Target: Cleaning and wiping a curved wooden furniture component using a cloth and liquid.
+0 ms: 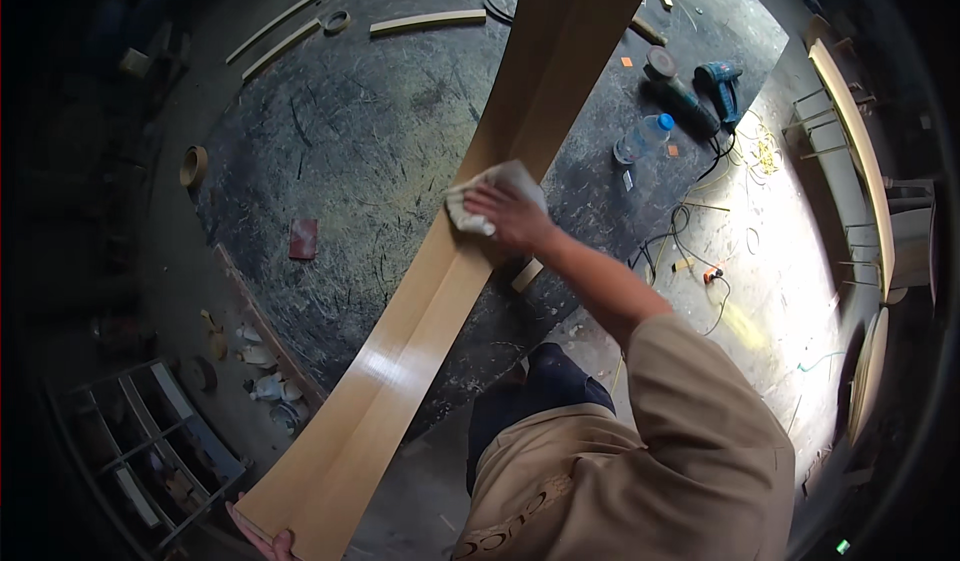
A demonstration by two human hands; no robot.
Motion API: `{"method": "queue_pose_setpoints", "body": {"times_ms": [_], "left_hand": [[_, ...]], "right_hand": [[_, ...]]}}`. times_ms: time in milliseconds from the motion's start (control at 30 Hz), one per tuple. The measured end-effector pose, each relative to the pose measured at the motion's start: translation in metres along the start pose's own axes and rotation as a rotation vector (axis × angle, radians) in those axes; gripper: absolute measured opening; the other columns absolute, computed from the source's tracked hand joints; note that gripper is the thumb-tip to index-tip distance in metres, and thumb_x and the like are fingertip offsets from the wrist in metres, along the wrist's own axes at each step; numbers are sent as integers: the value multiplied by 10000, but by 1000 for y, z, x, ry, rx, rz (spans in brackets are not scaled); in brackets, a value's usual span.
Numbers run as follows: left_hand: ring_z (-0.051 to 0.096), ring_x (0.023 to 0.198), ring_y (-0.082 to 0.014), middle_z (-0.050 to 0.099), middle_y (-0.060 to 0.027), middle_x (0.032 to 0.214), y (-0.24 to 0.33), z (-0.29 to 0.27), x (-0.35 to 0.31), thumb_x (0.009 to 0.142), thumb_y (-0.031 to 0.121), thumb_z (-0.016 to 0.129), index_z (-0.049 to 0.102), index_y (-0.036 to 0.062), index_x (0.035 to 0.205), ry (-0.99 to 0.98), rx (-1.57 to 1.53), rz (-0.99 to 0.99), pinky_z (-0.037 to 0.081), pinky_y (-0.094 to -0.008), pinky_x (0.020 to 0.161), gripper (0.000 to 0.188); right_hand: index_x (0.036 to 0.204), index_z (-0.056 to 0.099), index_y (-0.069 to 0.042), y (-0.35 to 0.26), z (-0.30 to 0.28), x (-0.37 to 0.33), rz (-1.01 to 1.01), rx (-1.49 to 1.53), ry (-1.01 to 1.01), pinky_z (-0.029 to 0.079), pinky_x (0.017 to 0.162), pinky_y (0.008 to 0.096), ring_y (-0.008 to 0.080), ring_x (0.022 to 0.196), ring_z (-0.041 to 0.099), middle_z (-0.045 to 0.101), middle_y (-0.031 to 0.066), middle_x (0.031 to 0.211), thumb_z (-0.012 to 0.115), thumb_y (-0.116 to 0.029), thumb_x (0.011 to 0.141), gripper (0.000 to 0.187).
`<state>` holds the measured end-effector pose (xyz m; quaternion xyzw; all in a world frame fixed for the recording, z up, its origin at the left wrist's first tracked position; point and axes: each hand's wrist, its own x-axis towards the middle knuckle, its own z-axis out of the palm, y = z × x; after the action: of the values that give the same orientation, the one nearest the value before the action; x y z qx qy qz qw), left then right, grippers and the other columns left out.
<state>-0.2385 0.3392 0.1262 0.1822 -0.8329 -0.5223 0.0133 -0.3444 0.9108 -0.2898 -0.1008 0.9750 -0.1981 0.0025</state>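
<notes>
A long, pale wooden panel (400, 336), wide at both ends and narrower in the middle, runs slantwise from the lower left to the top. Its lengthwise middle line shows as a crease, and light glints off the lower half. My left hand (280, 545) grips the near end, thumb on top and fingers along the edge, partly cut off by the frame. Around the narrow middle, my right hand (512, 219) presses a bunched whitish cloth (520, 178) flat against the wood. The hand is slightly blurred.
Under the panel is a scuffed dark worktable (350, 161). On it lie a red sandpaper piece (303, 239), a tape roll (337, 23) and wood strips (428, 23). To the right are a water bottle (640, 143), an angle grinder (680, 91), a blue power tool (720, 86) and cables.
</notes>
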Motion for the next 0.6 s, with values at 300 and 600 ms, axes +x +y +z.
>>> {"method": "queue_pose_setpoints", "body": {"times_ms": [300,600], "left_hand": [[404,1506,-381,346,-232,1701,-6,0,-17,845,64,672,236,67,1716,45,-20,-18,302,-475,1241,974],[408,1509,-388,355,-217,1703,-6,13,-13,849,143,672,250,70,1711,4,-5,42,328,-488,1232,963]], "right_hand": [[1465,639,-223,106,-326,102,-82,-743,615,329,1264,439,211,1481,506,596,28,1551,682,-194,879,588],[1569,549,-206,119,-170,52,32,-492,482,281,1306,467,249,1588,374,480,29,1670,664,-159,870,710]]}}
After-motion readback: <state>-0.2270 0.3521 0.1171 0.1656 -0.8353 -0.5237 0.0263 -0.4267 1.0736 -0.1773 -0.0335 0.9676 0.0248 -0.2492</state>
